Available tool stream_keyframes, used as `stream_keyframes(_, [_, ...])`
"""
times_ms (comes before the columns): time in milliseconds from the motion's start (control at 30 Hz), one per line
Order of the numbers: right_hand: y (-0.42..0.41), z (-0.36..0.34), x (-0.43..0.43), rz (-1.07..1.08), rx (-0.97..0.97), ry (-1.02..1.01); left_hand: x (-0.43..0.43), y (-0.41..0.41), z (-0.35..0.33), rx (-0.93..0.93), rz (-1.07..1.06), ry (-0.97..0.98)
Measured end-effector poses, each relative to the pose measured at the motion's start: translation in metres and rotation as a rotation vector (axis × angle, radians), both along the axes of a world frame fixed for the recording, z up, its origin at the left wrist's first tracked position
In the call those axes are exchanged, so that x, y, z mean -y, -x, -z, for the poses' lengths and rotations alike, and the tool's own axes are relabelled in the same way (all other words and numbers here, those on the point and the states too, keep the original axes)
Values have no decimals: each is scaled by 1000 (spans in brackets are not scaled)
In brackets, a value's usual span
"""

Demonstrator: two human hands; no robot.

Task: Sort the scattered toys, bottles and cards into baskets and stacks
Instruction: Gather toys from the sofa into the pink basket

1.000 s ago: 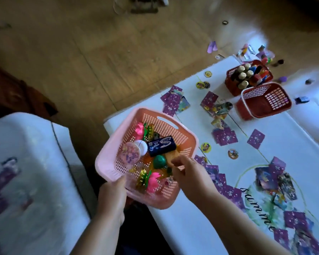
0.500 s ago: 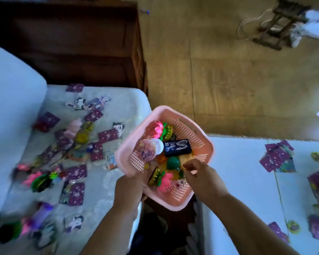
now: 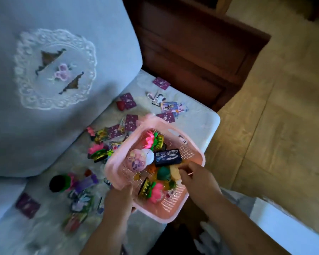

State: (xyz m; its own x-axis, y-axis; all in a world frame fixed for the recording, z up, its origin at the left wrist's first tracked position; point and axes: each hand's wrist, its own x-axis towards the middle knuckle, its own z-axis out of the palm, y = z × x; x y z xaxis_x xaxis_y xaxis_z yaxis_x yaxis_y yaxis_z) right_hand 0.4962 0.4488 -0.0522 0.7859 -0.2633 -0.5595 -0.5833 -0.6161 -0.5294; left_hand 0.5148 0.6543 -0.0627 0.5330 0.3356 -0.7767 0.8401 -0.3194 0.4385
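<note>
A pink plastic basket (image 3: 190,151) hangs tilted over the right edge of a sofa seat. My left hand (image 3: 119,196) grips its near left rim. My right hand (image 3: 197,175) holds the near right rim, fingers curled inside it. In the basket lie pink lotus toys (image 3: 149,141), a round pink disc (image 3: 137,160), a dark blue box marked S (image 3: 167,157) and a green egg (image 3: 163,173). More lotus toys (image 3: 97,150), purple cards (image 3: 131,120) and a dark green-rimmed toy (image 3: 58,183) lie scattered on the seat.
The pale blue sofa backrest (image 3: 50,70) with a lace patch fills the left. A dark wooden cabinet (image 3: 193,57) stands behind the seat. Wooden floor (image 3: 284,116) spreads to the right. A white table edge (image 3: 284,227) shows at bottom right.
My view and both hands with the basket have swung left, from the white table to over the sofa seat. Both hands keep the same grip.
</note>
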Motion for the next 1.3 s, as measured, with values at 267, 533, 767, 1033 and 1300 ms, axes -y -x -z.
stream_keyframes(267, [-77,21,-19,-25,104,-39,-45,-8,-3,-40,-357,46])
stream_keyframes(533, [-184,108,-13,-176,37,12,-36,-22,27,-57,-567,-24])
stream_keyframes(767, [-257,156,-13,-718,112,222,-9,-15,51,-53,-732,-46])
stream_keyframes(1033, [-289,179,-26,-708,111,196,6,-18,59,-43,-874,-40])
stream_keyframes(1300, [-253,89,-41,-845,410,-338,10,-49,51,-20,-771,-49])
